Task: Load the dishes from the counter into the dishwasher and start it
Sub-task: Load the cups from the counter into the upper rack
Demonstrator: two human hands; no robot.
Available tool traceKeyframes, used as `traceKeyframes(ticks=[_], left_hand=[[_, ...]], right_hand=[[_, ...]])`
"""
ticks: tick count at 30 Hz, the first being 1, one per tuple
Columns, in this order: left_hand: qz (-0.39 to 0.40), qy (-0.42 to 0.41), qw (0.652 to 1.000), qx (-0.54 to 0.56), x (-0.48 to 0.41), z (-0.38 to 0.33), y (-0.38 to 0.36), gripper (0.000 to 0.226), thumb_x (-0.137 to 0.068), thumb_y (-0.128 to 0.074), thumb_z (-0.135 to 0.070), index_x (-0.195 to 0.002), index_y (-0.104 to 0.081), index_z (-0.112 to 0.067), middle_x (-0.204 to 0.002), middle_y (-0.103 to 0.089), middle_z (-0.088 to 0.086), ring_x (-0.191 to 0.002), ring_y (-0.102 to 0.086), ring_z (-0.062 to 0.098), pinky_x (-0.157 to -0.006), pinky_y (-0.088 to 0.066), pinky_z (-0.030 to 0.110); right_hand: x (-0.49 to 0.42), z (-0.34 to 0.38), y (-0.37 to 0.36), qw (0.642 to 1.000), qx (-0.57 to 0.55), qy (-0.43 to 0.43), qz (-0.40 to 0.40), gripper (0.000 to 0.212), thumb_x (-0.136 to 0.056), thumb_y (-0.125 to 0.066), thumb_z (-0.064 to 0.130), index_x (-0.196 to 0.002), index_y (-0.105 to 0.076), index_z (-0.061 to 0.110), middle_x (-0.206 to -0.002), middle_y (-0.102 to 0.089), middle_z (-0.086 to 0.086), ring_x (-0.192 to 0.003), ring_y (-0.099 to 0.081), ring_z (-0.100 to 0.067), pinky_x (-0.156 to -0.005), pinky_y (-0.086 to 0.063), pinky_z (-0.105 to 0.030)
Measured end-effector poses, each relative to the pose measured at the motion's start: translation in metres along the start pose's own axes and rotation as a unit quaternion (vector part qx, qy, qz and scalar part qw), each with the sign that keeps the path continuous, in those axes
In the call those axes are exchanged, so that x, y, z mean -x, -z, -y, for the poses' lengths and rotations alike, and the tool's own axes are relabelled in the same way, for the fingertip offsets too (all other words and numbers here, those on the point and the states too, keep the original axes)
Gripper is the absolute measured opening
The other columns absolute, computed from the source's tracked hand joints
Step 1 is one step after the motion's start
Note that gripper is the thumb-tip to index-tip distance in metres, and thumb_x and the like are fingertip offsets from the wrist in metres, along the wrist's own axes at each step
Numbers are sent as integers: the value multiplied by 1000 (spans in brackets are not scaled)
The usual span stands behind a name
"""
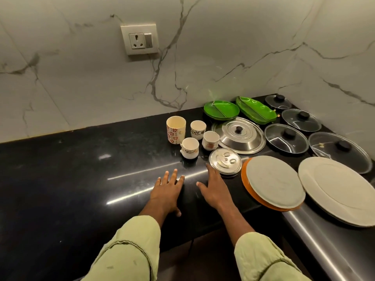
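Both my hands lie flat on the black counter [81, 179], fingers straight, holding nothing. My left hand [168, 189] is short of the white cups. My right hand [213, 186] has its fingertips beside a small steel lid [225, 160]. A tall patterned mug [176, 129] and three small cups [189, 148] stand behind the hands. To the right lie a big steel lid [239, 134], a grey plate on an orange one [274, 179], a large grey plate [341, 189], green divided plates [221, 109] and several glass lids [286, 138]. No dishwasher is in view.
A marble wall with a socket and switch [140, 38] runs behind the counter and turns a corner at the right. A steel edge [316, 230] runs along the counter's front right, under the large plate. The floor shows dark below my sleeves.
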State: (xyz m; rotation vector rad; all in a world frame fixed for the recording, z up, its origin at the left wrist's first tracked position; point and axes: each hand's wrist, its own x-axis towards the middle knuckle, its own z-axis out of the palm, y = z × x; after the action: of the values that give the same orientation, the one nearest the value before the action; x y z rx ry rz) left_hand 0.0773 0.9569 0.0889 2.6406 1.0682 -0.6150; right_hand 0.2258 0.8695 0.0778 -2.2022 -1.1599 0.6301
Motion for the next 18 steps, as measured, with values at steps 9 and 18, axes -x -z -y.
traceKeyframes(ticks=[9, 18], left_hand=[[154, 1, 988, -10, -65, -14, 16, 110, -86, -75, -13, -157, 8, -5, -161, 24, 16, -149, 8, 45, -120, -15, 55], [184, 1, 983, -24, -72, -18, 21, 129, -74, -85, -10, -153, 16, 1, -157, 30, 22, -144, 10, 56, -119, -18, 58]], right_hand=[[-85, 21, -11, 997, -77, -26, -15, 85, -82, -74, 19, -153, -27, 17, -154, -35, -4, -142, -34, -21, -115, -32, -36], [-126, 24, -25, 982, -177, -36, -51, 80, -64, -84, 16, -132, -44, 23, -127, -59, 4, -120, -54, -19, -103, -44, -37]])
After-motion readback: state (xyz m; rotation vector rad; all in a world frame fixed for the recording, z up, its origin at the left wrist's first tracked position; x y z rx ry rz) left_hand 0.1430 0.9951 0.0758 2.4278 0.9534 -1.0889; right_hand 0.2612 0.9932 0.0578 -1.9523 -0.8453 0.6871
